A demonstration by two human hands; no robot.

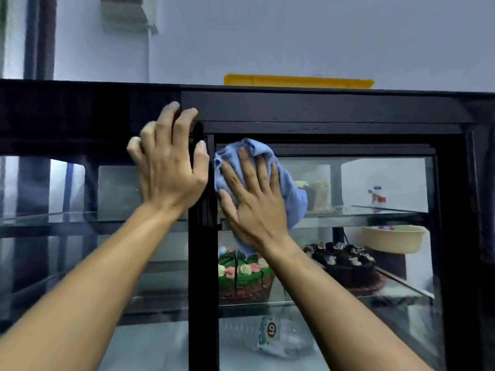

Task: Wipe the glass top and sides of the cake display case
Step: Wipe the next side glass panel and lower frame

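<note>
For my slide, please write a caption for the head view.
Right hand presses blue cloth on display case glass; left hand steadies the frame.

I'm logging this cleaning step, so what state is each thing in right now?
Left hand: fingers spread, resting on the case's black frame.
Right hand: flat, pressing the cloth to the glass.
Cloth: bunched under the right hand, against the glass.
Case: shut as far as shows.
Green cake: whole, on a shelf.
Chocolate cake: whole, on a shelf.
Bottle: lying on its side.
</note>
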